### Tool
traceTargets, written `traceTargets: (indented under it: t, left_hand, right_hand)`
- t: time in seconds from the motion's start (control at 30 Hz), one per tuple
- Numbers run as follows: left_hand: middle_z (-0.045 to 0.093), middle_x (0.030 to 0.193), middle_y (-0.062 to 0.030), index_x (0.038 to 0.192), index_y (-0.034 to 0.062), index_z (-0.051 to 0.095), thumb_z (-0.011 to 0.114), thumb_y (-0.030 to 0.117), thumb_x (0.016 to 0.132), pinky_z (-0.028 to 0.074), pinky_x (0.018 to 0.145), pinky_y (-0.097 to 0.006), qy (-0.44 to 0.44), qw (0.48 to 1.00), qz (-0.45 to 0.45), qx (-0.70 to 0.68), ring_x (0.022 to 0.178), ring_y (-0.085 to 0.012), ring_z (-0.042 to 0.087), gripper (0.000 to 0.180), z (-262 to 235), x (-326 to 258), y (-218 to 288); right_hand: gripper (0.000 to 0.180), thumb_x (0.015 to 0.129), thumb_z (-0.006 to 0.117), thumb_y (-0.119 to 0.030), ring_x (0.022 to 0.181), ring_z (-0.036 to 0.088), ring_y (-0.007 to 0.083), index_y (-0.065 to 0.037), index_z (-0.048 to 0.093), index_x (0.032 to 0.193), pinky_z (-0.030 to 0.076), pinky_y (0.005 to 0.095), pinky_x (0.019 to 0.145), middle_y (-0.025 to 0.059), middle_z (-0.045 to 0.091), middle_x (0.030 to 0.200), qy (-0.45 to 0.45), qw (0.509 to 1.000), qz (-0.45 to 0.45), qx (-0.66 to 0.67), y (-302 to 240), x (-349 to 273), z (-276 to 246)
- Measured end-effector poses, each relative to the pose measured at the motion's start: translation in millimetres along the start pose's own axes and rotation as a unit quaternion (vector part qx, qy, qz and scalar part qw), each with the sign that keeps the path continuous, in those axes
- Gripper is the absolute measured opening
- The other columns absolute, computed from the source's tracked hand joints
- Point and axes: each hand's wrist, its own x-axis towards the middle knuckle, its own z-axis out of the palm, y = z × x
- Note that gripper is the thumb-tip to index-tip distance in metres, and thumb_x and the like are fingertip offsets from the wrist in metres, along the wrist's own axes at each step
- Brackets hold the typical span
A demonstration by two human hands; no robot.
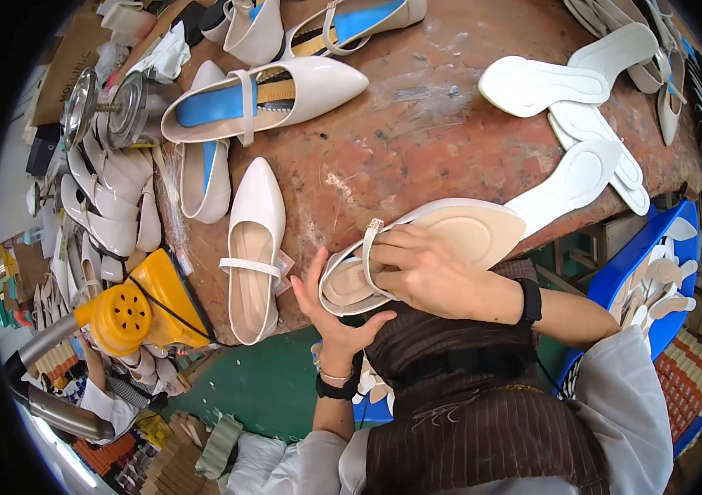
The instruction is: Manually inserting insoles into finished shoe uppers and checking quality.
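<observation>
Both hands have their grip on one cream pointed-toe strap shoe (pixel 417 247), held at the near edge of the tabletop (pixel 417 124), just above the person's brown pinstriped apron. The left hand (pixel 330 309) cups the rounded heel end from below, thumb up along the back. The right hand (pixel 433 276) lies over the opening, fingers (pixel 392 252) pressed onto the soft beige insole inside and next to the thin strap with its small metal buckle.

At the far left, a heap of glossy cream shoes (pixel 108 198) leans by a pair of shiny metal discs (pixel 108 111) on a threaded spindle. Below it sits a yellow plastic heat gun (pixel 141 309) with a round vented body and a grey hose. Next along, a finished cream flat (pixel 256 247) lies toe away from the person, its strap across a tan lining. Beyond it rest further pointed shoes with blue lasts inside (pixel 260 95), smooth and faintly shiny. The tabletop itself is rust-brown, worn and blotched with pale scuffs. To the right lie several white padded insoles (pixel 545 82), matte and teardrop-shaped, some overlapping; one insole (pixel 574 181) reaches the table's near edge just beside the held shoe's toe. Farther right, below table level, a blue plastic crate (pixel 627 268) holds more insoles, beige and white.
</observation>
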Motion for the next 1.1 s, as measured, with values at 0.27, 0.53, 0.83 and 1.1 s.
traceTargets:
  t: [0.27,0.53,0.83,1.1]
  left_hand:
    - [0.028,0.152,-0.0285,0.155,0.0079,-0.014,0.090,0.050,0.066,0.039,0.111,-0.049,-0.021,0.999,-0.012,-0.045,0.134,-0.0386,0.043,0.143,-2,4,0]
    - [0.043,0.144,-0.0308,0.141,0.0087,0.046,0.070,0.047,0.084,0.039,0.107,-0.053,-0.054,0.998,0.037,-0.015,0.131,-0.0458,0.047,0.072,-12,22,-2]
    - [0.052,0.134,-0.0307,0.105,0.0012,0.049,0.050,0.025,0.091,0.037,0.106,-0.049,0.019,1.000,-0.011,0.011,0.123,-0.0406,0.053,0.027,-2,20,2]
    - [0.034,0.152,-0.0259,0.130,0.0007,0.052,0.076,0.015,0.079,0.040,0.106,-0.048,-0.071,0.975,-0.034,0.207,0.128,-0.0455,0.045,0.058,46,13,78]
  right_hand:
    - [0.024,0.072,0.068,-0.010,0.104,0.062,0.0282,-0.001,0.074,0.094,0.052,0.0403,0.092,0.0111,0.064,0.109,-0.057,0.997,0.045,-0.029,4,0,18]
    - [0.044,0.087,0.055,-0.014,0.125,0.057,0.0271,-0.002,0.061,0.128,0.045,0.0394,0.107,0.0143,0.059,0.135,-0.150,0.979,-0.136,-0.036,14,15,20]
    - [0.038,0.074,0.064,-0.010,0.121,0.061,0.0273,-0.012,0.074,0.111,0.036,0.0488,0.115,0.0115,0.067,0.124,-0.047,0.972,0.060,-0.222,-13,-28,5]
    - [0.028,0.076,0.072,-0.010,0.114,0.061,0.0307,-0.004,0.072,0.103,0.040,0.0487,0.107,0.0132,0.069,0.111,0.252,0.910,0.213,-0.250,43,20,-50]
